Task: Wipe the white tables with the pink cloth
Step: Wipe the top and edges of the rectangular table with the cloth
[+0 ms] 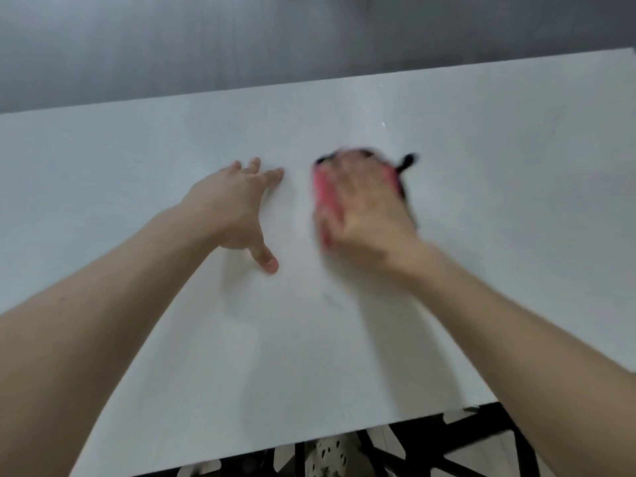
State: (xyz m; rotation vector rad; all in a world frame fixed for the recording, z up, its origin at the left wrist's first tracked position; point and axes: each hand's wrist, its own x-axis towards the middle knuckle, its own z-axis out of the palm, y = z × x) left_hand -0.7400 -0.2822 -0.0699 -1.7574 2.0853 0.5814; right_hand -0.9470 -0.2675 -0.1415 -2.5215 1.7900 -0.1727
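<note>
While the right hand (364, 204) bears down on the pink cloth (325, 191), the left hand (234, 204) lies splayed on the white table (137, 160), fingers straight and wide, thumb pointing toward the near edge, holding nothing. The cloth sits near the middle of the tabletop, closer to the far edge than to the near one and just to the right of the left hand, apart from it. Pink shows along the right hand's left side; dark trim and a small black loop (407, 161) stick out beyond its far right side. Blur smears the right hand, so its fingers can only be said to appear flat on top of the cloth rather than curled round it.

Handling: the cloth looks soft, light and limp, and likely to bunch or slide under a loose touch. It probably works best pressed under a flat palm and spread fingers at its centre. The loop offers a pinch point for lifting. The tabletop looks smooth and hard, so the cloth should glide easily. Below the near edge, a black frame (481, 438) is visible.
</note>
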